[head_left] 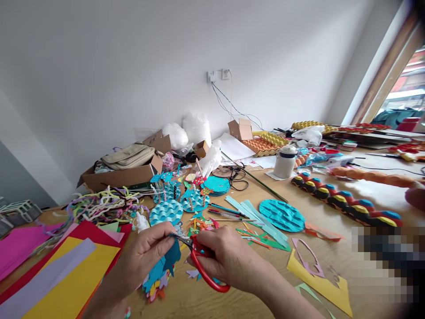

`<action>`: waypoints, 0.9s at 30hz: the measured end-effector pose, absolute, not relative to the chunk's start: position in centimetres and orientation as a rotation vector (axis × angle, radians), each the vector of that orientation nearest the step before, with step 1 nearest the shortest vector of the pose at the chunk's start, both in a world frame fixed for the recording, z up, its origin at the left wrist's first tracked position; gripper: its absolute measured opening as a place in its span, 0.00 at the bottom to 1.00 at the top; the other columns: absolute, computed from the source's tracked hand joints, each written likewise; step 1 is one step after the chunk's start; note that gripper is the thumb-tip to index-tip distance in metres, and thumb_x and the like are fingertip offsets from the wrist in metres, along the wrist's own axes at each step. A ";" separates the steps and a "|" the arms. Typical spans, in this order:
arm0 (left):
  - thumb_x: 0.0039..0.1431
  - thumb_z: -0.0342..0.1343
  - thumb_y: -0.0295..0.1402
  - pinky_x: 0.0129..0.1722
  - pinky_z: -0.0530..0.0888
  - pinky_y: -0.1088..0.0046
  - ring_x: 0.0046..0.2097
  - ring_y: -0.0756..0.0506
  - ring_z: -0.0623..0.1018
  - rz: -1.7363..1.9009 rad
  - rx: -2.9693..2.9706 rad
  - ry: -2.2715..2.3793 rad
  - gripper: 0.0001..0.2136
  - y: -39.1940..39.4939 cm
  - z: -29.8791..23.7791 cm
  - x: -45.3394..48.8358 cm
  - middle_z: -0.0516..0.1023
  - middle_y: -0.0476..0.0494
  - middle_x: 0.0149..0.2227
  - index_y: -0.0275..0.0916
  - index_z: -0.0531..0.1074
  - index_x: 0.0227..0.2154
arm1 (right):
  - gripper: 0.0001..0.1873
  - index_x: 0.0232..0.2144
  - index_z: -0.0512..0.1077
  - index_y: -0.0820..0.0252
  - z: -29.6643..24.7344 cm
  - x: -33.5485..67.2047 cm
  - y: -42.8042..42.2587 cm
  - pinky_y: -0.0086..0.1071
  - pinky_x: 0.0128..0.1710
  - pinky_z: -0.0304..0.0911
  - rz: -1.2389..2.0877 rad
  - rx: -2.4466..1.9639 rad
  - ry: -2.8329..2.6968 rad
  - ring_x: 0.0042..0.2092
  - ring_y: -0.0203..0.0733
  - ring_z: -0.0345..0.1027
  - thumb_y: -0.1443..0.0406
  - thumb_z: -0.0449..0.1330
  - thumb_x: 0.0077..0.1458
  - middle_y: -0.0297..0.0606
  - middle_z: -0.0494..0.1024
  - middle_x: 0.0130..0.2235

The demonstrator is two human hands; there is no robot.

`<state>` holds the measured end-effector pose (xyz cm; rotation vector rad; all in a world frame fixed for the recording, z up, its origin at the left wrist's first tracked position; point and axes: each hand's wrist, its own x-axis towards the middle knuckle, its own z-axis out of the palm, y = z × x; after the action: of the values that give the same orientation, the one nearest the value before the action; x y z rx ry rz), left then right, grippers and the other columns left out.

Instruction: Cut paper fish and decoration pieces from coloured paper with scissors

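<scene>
In the lower middle of the head view, my left hand (151,246) pinches a dark blue piece of cut paper (172,256) between thumb and fingers. My right hand (230,257) is wrapped round the red handles of a pair of scissors (208,278). The blades point left and meet the paper's upper edge close to my left fingertips. Beneath the hands lies a pile of small colourful paper cut-outs (154,285). Bright paper scraps (201,223) are heaped just beyond my right hand, beside a turquoise disc with wavy strips (166,213).
Coloured paper sheets (76,266) lie at left, below tangled pipe cleaners (109,206). A turquoise disc (282,215), a lidded cup (285,161) and a painted egg-carton strip (345,201) lie to the right. A bag-topped cardboard box (116,178) stands behind. Part of someone's hand (415,198) shows at the right edge.
</scene>
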<state>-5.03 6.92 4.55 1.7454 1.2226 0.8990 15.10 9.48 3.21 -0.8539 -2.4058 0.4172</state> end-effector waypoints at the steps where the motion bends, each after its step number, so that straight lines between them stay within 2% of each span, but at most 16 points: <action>1: 0.56 0.46 0.38 0.26 0.61 0.77 0.27 0.50 0.62 0.887 1.746 1.220 0.11 6.9 4.7 -5.0 0.61 0.53 0.23 0.39 0.66 0.23 | 0.10 0.20 0.62 0.61 3.3 15.2 9.4 0.25 0.20 0.38 0.407 -0.860 -2.413 0.20 0.28 0.43 0.63 0.55 0.49 0.27 0.57 0.18; 9: 0.55 0.48 0.38 0.25 0.61 0.77 0.26 0.50 0.62 0.859 1.745 1.214 0.11 6.8 5.4 -4.3 0.61 0.52 0.22 0.39 0.65 0.21 | 0.10 0.21 0.64 0.61 3.7 15.5 9.0 0.25 0.20 0.39 0.436 -0.858 -2.445 0.19 0.28 0.44 0.63 0.54 0.50 0.28 0.58 0.18; 16: 0.53 0.49 0.37 0.26 0.64 0.76 0.27 0.49 0.66 0.868 1.749 1.180 0.11 6.7 5.4 -4.5 0.65 0.50 0.23 0.38 0.68 0.21 | 0.11 0.20 0.61 0.61 3.7 15.6 9.3 0.24 0.19 0.38 0.473 -0.837 -2.454 0.19 0.27 0.41 0.64 0.54 0.50 0.26 0.54 0.17; 27: 0.55 0.49 0.35 0.25 0.61 0.78 0.26 0.51 0.63 0.912 1.724 1.194 0.09 7.0 4.7 -4.8 0.63 0.53 0.22 0.39 0.70 0.23 | 0.09 0.21 0.64 0.62 4.3 16.2 9.3 0.25 0.19 0.38 0.445 -0.823 -2.477 0.19 0.27 0.41 0.65 0.54 0.50 0.26 0.54 0.18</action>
<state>-4.82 6.97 4.71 1.7240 1.1945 0.9120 16.16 9.30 4.27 -0.8230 -2.4770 0.4450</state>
